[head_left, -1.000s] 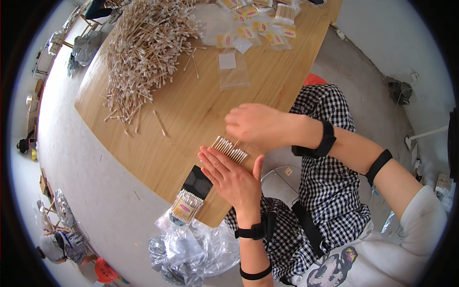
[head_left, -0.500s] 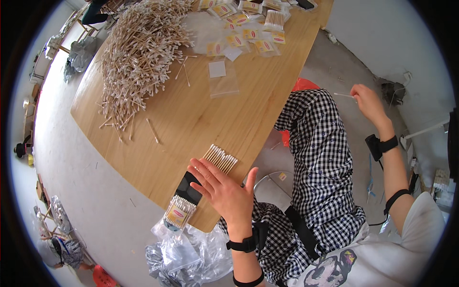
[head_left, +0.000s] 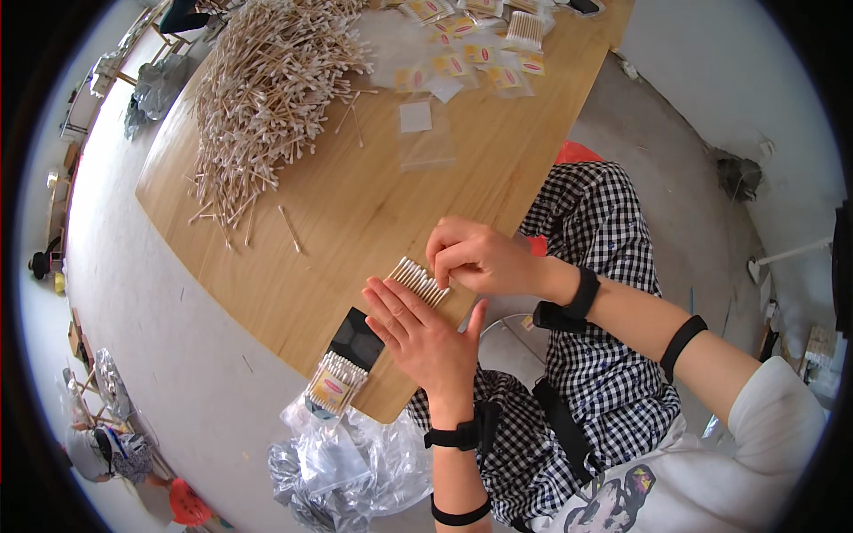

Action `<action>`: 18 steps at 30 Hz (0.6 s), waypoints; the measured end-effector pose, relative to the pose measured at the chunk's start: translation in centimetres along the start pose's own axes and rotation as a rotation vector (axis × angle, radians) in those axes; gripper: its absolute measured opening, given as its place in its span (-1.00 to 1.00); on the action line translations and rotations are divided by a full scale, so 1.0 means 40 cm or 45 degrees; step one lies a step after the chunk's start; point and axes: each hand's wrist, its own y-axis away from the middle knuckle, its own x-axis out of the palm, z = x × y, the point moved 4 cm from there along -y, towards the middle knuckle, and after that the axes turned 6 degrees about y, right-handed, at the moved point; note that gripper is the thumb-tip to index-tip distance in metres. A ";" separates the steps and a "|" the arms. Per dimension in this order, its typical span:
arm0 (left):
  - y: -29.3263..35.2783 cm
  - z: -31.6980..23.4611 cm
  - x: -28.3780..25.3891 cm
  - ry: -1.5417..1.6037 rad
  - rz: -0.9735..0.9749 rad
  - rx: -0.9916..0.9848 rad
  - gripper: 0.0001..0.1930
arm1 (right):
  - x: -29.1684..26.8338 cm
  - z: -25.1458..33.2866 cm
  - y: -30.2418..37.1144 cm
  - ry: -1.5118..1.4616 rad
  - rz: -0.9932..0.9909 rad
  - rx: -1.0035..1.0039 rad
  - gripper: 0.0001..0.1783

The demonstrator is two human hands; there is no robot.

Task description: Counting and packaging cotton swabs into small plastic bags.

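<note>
A row of cotton swabs [head_left: 418, 279] lies side by side on the table near its front edge. My left hand [head_left: 422, 342] rests flat over the lower ends of that row, thumb spread away from the fingers. At the row's right end, my right hand [head_left: 471, 258] is closed in a pinch on a cotton swab, mostly hidden by the fingers. Left of my left hand lies a dark flat pad [head_left: 356, 340]. Beside it, at the table corner, a clear packet of cotton swabs [head_left: 336, 384] with a yellow and white label stands filled.
A large heap of loose cotton swabs [head_left: 258, 107] covers the table's far left. A clear bag with a white card [head_left: 415, 116] lies mid-table, and labelled packets [head_left: 480, 55] are scattered behind it. Crumpled plastic bags [head_left: 355, 462] hang below the near corner.
My right hand has come in from the far right, where it held a cotton swab over the floor, to the right end of the row. My left hand stays over the swabs.
</note>
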 end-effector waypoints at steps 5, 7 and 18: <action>0.002 0.011 0.001 -0.003 -0.023 0.006 0.23 | 0.025 -0.016 0.009 0.033 -0.036 -0.026 -0.80; 0.004 0.016 0.002 -0.010 -0.026 0.001 0.23 | 0.034 -0.014 0.007 0.032 -0.038 -0.016 -0.80; 0.000 0.009 0.001 -0.014 -0.022 -0.003 0.23 | 0.031 -0.014 0.006 0.068 -0.030 -0.052 -0.78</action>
